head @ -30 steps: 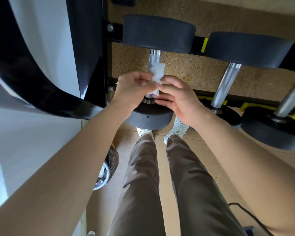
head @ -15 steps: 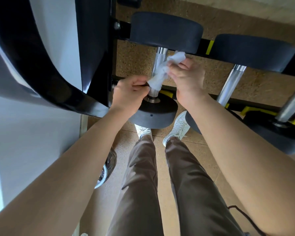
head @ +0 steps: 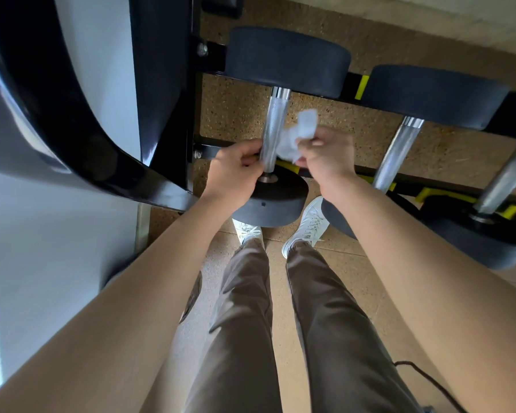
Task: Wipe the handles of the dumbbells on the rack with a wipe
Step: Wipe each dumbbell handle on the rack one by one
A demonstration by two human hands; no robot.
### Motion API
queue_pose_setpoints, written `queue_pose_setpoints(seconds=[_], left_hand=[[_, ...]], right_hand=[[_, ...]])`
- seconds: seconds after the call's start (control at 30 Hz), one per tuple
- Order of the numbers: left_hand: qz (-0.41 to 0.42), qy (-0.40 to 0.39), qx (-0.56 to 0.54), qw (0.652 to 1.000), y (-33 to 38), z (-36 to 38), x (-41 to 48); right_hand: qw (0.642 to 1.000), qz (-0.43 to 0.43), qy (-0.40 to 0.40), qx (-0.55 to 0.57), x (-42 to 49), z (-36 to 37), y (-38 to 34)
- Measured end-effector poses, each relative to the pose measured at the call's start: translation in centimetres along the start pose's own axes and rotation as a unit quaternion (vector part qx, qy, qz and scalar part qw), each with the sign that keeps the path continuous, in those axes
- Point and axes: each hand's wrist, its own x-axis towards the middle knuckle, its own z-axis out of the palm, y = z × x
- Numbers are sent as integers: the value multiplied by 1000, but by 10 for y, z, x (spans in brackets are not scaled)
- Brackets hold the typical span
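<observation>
Both hands work at the leftmost dumbbell point(head: 280, 204) on the rack point(head: 210, 62): the right hand point(head: 328, 158) pinches the bunched wipe point(head: 300, 135) against the right side of its handle point(head: 276, 123), while the left hand point(head: 236, 169) curls at the handle's lower end, though whether it grips bar or wipe I cannot tell. Bunched like this, the wipe likely misses the far side, and the knurling could snag and tear it.

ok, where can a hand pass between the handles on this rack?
Open: the gap between second handle and third handle, and the upper stretch between first handle and second handle. Crowded: the first handle's lower end, with left hand, right hand and wipe bunched there.
</observation>
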Motion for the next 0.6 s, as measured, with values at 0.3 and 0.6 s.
queue_pose_setpoints(seconds=[0.3,0.6], left_hand=[[24,21,-26,999,2,-1,-4],[109,-59,-22,992,12,-2,-9]], right_hand=[[991,-52,-32,-120,-18,23,17],[987,13,-124,97,-35,-7,-5]])
